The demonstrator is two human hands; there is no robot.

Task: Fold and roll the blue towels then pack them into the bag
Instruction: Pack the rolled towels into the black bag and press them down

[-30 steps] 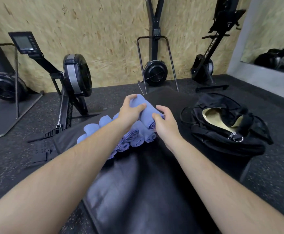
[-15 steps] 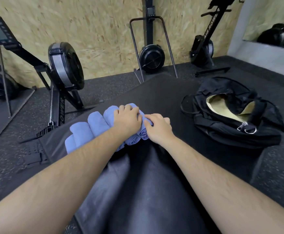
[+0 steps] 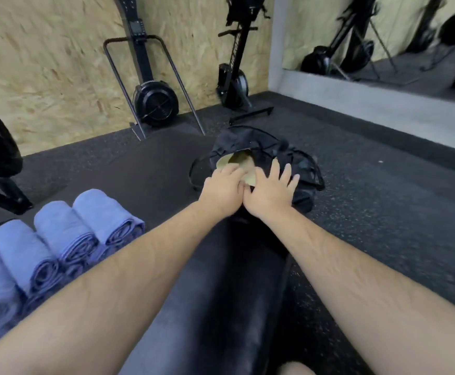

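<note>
Since half a second ago both my hands have left the towels (image 3: 58, 234) and gone over to the bag (image 3: 237, 142), and the view has swung right. On the head camera, the left hand (image 3: 222, 189) reaches into the bag's mouth over the tan lining (image 3: 236, 159). Its fingertips are hidden, so I cannot tell whether it holds anything. The right hand (image 3: 271, 189) touches it, fingers spread flat on the bag's black fabric. The towels, blue and rolled, lie stacked in a row at lower left on the black mat (image 3: 221, 293), well apart from the bag. Rowing machines (image 3: 154, 101) stand against the wood wall (image 3: 45, 63)
</note>
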